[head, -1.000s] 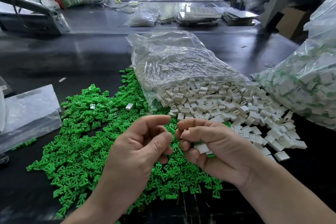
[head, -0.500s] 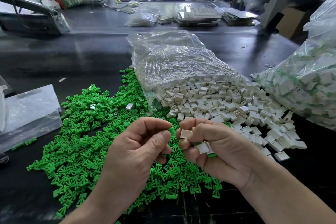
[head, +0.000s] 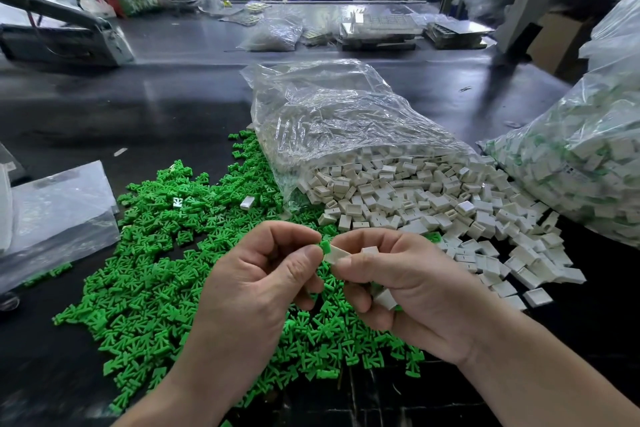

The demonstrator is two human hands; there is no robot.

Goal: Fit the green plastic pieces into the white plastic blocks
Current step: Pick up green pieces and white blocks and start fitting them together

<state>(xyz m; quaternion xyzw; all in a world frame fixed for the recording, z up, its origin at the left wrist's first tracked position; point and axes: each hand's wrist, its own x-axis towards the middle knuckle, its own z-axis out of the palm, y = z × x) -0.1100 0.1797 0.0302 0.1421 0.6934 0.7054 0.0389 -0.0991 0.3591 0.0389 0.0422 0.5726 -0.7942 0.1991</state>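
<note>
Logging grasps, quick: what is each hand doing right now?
Left hand: pinches a green piece at its fingertips.
Right hand: pinches a white block, spare white blocks tucked in its palm.

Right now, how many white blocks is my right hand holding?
3 blocks in the right hand: one pinched against the green piece, one just behind, one in the palm. More may be hidden.
</note>
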